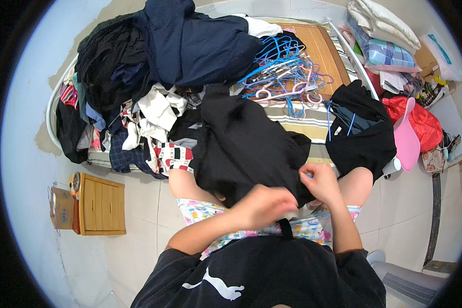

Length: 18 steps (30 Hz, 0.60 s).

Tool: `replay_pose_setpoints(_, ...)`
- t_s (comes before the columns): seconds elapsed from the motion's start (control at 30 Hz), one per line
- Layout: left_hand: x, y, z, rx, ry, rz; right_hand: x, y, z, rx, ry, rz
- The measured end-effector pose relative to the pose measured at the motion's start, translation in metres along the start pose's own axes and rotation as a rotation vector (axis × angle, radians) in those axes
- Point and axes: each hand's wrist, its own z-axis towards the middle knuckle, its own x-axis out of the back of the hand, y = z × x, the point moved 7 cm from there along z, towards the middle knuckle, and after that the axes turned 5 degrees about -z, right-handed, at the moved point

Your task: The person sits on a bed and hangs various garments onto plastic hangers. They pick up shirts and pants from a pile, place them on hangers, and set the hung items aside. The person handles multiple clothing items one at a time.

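One left hand: blurred, we can't tell grip.
Right hand: pinching blue piece.
Black garment: loose near folds could slip.

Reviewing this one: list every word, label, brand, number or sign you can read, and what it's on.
No words or numbers read clearly.
Worn black shirt: white leaping-animal emblem, a sign without words.
Cardboard box at left: print too small to read.
Red-white-black cloth: patterned; any lettering too small.
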Motion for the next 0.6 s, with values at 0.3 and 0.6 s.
replay_pose_setpoints(0.3, 0.066, -0.034, -0.015, -0.024, 0.453, 0.289, -0.037, 0.038, 0.029, -0.115, -0.002, 0.093)
replay_pose_setpoints(0.6, 0.201, -0.203, -0.092, 0.662, 0.872, -0.085, -0.032, 0.022, 0.021, 0.053, -0.025, 0.256)
